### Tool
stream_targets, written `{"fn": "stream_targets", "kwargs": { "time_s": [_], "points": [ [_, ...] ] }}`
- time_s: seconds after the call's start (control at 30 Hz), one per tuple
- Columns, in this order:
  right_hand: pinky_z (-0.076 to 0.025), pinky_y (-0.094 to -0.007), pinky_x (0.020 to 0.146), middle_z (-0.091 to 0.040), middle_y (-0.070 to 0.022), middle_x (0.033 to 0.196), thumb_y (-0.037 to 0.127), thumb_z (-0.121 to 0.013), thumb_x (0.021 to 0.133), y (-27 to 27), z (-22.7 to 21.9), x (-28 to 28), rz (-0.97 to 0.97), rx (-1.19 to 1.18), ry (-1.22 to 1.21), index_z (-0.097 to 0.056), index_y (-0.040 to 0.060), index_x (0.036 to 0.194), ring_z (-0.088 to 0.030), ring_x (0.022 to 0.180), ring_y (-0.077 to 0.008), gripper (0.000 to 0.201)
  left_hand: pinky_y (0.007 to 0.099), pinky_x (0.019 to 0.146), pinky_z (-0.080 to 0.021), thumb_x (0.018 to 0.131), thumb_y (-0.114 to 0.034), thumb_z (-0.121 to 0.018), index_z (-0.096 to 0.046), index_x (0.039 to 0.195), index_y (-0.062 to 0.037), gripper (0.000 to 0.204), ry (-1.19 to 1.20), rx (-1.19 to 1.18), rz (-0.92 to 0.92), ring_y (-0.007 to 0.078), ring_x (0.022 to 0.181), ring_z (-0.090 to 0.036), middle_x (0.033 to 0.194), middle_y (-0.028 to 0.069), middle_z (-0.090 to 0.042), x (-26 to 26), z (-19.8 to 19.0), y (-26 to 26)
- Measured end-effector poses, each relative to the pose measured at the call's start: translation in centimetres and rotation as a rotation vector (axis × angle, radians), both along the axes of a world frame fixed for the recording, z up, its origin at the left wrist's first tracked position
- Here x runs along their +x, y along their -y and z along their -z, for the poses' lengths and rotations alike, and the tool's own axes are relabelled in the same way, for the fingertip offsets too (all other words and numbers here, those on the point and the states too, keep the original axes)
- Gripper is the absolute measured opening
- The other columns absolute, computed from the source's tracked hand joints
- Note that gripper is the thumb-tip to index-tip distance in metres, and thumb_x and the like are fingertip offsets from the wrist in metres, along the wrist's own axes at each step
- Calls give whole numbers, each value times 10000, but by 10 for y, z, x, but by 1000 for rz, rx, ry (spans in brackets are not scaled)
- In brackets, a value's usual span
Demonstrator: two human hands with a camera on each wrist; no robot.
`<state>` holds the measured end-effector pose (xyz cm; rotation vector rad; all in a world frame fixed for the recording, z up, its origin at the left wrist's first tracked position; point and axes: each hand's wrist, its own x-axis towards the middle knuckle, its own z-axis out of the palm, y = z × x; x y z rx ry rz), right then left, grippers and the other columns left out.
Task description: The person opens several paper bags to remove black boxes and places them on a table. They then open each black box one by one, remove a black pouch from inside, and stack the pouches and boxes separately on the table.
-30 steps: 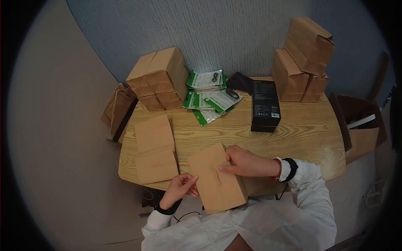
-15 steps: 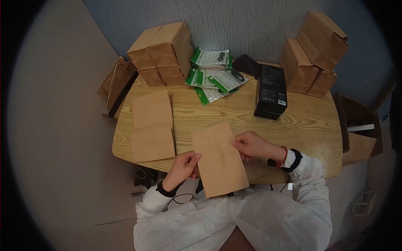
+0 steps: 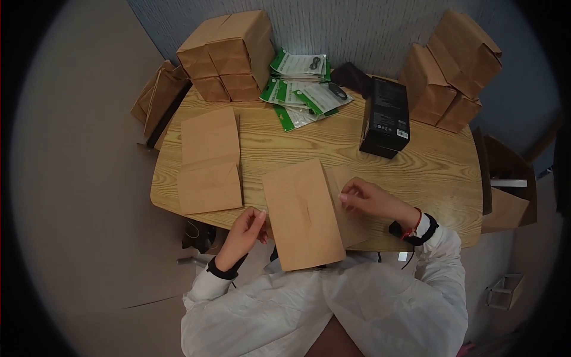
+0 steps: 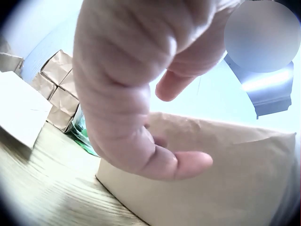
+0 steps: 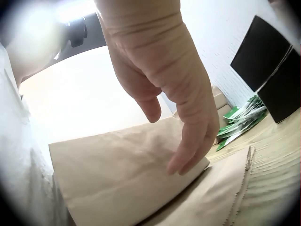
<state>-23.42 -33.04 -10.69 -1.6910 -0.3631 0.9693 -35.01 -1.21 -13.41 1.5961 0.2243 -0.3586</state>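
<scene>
A brown paper bag (image 3: 303, 217) stands out at the table's front edge, its flat face tilted toward me with a small crease in the middle. My left hand (image 3: 242, 238) is beside its left edge; in the left wrist view the fingers (image 4: 193, 162) bend loosely in front of the paper, thumb apart. To the right, my right hand (image 3: 375, 199) hovers with loosely curled fingers over a paper layer (image 3: 351, 208) that extends from under the bag. In the right wrist view this layer shows a serrated edge (image 5: 245, 183). Neither hand grips anything.
A folded paper bag (image 3: 209, 160) lies at left. Stacked filled paper bags (image 3: 238, 47) stand at back left, more (image 3: 440, 83) at back right. Green-and-white cable packets (image 3: 303, 89) and a black box (image 3: 386, 116) lie between. Cartons (image 3: 505, 196) stand beside the table.
Both hands have let go of the bag's edges and moved slightly outward. A paper layer now shows to the bag's right. The head view has tilted down, so the table appears higher.
</scene>
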Motion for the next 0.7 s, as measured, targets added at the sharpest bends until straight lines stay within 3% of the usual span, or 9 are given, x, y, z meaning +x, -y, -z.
{"fn": "stream_targets", "kwargs": {
  "time_s": [0.03,0.1,0.13,0.17,0.2,0.27,0.4,0.5,0.7],
  "points": [
    [-540,-268,650,-598,-86,890,386,-599,918,1,10,6,87,17,33,-523,-29,1067,-618,770,-146,447,253,576,-512,1003,-312,-452,-461,950,-23,294,4,1,2,114,626,-587,755,53,-567,0,-2,2],
    [-535,-287,676,-600,-104,906,373,-615,910,3,32,17,178,34,69,-529,-34,1069,-620,804,-171,445,287,674,-557,1003,-336,-436,-396,1178,-40,346,-44,-95,-94,141,771,-637,984,97,-587,-1,-6,12],
    [-525,-311,700,-597,-129,914,336,-646,882,5,46,21,173,-105,309,-524,-44,1077,-614,825,-205,444,287,674,-557,1003,-336,-436,-396,1178,-40,346,-44,-94,-91,141,771,-637,984,97,-587,-1,-4,15],
    [-514,-334,724,-595,-153,921,300,-677,855,5,55,24,167,-245,547,-518,-53,1086,-607,847,-240,451,307,714,-562,1005,-348,-424,-314,1280,-67,409,-81,-104,-49,158,853,-635,1101,115,-553,-1,0,17],
    [-514,-334,724,-595,-153,921,300,-677,855,5,61,28,172,-244,548,-518,-53,1086,-607,847,-240,451,327,753,-568,1006,-361,-412,-232,1383,-95,495,-117,-115,-7,175,936,-634,1219,132,-519,0,3,18],
    [-496,-363,734,-583,-185,907,249,-714,793,5,65,38,204,-324,534,-512,-65,1088,-591,830,-291,477,328,758,-563,1002,-381,-411,-189,1418,-113,543,-81,-123,12,176,964,-622,1263,135,-498,0,10,15],
    [-489,-340,700,-586,-167,873,234,-748,756,7,67,43,185,-423,667,-517,-54,1052,-583,787,-264,473,348,810,-540,987,-377,-457,-103,1471,-141,645,-166,-260,-8,203,1078,-564,1365,150,-422,-4,1,16],
    [-476,-315,643,-585,-126,794,206,-765,746,7,64,45,122,-392,531,-512,-39,1021,-579,722,-220,446,363,855,-517,967,-345,-515,-81,1477,-146,699,3,-113,96,217,1135,-516,1381,152,-391,-8,-4,23],
    [-458,-276,572,-588,-48,671,149,-772,755,13,68,47,309,-225,390,-495,-16,1035,-571,619,-142,427,375,873,-510,956,-316,-544,-67,1481,-148,729,-81,-132,130,225,1163,-490,1363,141,-395,-4,-9,15]
  ]
}}
